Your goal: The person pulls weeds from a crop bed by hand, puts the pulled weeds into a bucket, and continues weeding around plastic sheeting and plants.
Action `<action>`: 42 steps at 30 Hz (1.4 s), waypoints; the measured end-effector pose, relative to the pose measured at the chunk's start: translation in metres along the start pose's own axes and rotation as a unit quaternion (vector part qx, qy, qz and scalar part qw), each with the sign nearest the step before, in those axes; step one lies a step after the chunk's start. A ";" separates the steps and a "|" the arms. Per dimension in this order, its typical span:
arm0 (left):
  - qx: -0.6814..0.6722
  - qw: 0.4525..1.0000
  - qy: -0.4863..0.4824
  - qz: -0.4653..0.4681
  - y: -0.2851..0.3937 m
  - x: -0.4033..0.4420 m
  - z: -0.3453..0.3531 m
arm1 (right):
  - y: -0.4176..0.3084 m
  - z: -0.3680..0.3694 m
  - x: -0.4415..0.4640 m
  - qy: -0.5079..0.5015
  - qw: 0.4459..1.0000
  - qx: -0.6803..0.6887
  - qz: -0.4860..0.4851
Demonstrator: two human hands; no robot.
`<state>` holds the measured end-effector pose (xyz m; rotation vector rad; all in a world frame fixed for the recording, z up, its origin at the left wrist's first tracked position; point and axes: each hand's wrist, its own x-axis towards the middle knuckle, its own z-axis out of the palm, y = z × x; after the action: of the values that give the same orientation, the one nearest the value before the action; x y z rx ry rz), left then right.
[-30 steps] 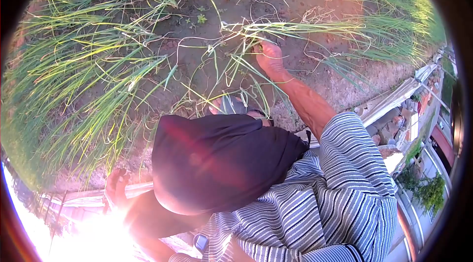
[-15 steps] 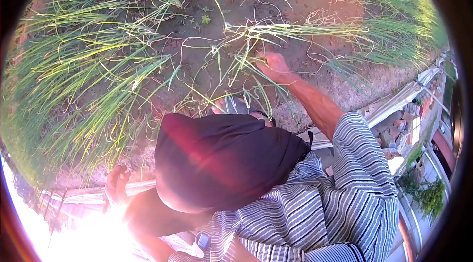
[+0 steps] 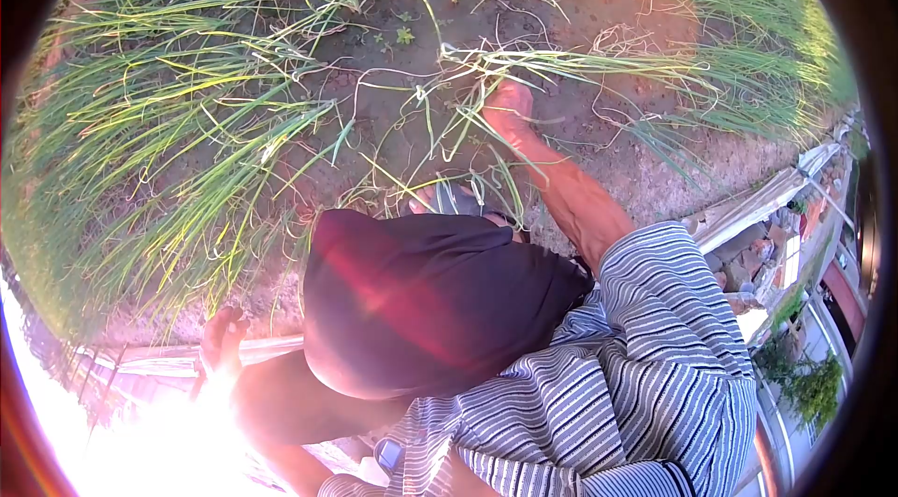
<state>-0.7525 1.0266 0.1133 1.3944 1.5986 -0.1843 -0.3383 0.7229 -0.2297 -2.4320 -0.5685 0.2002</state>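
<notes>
My right hand (image 3: 510, 112) reaches low over the soil, under a bent bundle of green onion leaves (image 3: 580, 62). Its fingers are curled, their tips partly covered by the stalks, so what they grip cannot be made out. Close to that hand are loose, drooping onion leaves (image 3: 454, 128). At the lower left, beside my knee, my left hand (image 3: 223, 340) is raised with bent fingers. Strong glare washes out its wrist, and anything in its grasp is unclear. It is nearest to the edge of the leafy onion rows (image 3: 201, 240).
Dark cloth (image 3: 440, 301) over my knee fills the centre. Just past it is my sandalled foot (image 3: 454, 198) on the soil. A pale raised edging (image 3: 748, 209) borders the bed at right, with rubble (image 3: 748, 259) beyond. More onions grow at the far side.
My right hand has moved a little left and farther from me, in under the onion leaves, and its wrist has turned. My left hand stays by the knee. The view has shifted slightly.
</notes>
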 end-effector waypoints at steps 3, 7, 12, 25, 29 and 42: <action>-0.014 1.000 -0.009 0.009 -0.008 0.004 -0.007 | -0.002 -0.011 -0.002 -0.096 0.995 0.009 0.027; 0.003 1.000 0.026 0.007 -0.010 0.005 0.000 | 0.002 -0.028 -0.025 -0.250 0.965 0.039 -0.074; 0.016 1.000 0.017 0.015 0.018 -0.008 0.015 | 0.004 -0.005 -0.034 -0.188 0.912 0.315 0.183; -0.020 0.999 0.008 0.029 0.001 -0.009 0.008 | -0.006 0.005 0.024 -0.395 0.872 0.232 0.172; -0.021 0.999 0.005 0.025 0.001 -0.009 0.009 | 0.015 0.039 -0.002 -0.277 0.867 0.414 0.018; -0.045 0.998 -0.006 0.036 -0.007 -0.009 0.006 | 0.014 0.041 0.013 -0.246 0.967 0.059 -0.035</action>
<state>-0.7556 1.0140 0.1137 1.3764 1.5254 -0.0767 -0.3332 0.7410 -0.2705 -2.2413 -0.8290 0.8002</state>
